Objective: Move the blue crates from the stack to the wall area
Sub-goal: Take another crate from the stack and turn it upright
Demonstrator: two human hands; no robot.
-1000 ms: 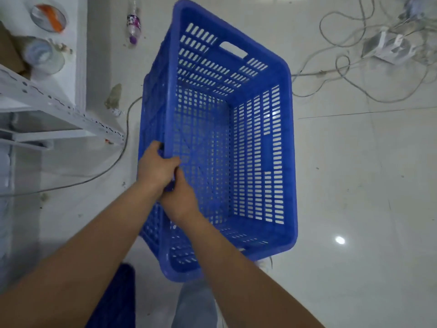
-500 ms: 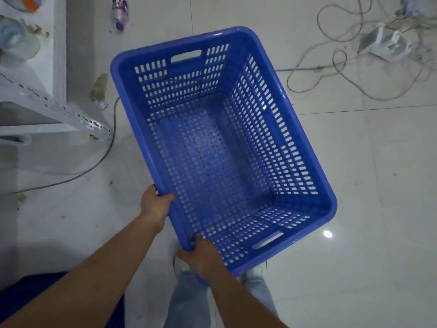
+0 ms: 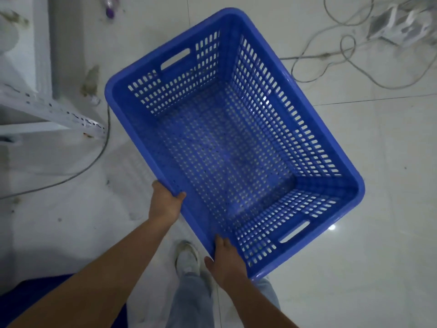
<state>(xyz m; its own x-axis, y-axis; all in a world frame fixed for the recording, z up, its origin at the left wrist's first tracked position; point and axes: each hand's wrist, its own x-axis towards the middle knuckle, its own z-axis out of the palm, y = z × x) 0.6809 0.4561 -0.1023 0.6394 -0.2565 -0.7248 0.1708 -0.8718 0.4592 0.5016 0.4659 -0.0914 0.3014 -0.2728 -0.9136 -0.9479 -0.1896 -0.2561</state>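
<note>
I hold a large blue slotted crate (image 3: 314,129) in the air above a pale tiled floor, its open top facing me and its inside bare. My left hand (image 3: 165,204) grips the long near rim, thumb over the edge. My right hand (image 3: 225,259) clasps the same rim close to the near corner. A handle slot shows in each short wall. Another blue crate (image 3: 33,297) pokes in at the bottom left, mostly hidden by my forearm.
A white metal shelf frame (image 3: 59,112) stands at the left with a grey cable (image 3: 94,162) running under it. Loose cables (image 3: 345,48) and a white device (image 3: 399,24) lie at the top right. A bottle (image 3: 110,5) lies at the top. My shoe (image 3: 188,255) is below.
The crate has swung from tilted on its side to open side up and turned clockwise. My hands have slid apart along the near rim, the right one toward the corner.
</note>
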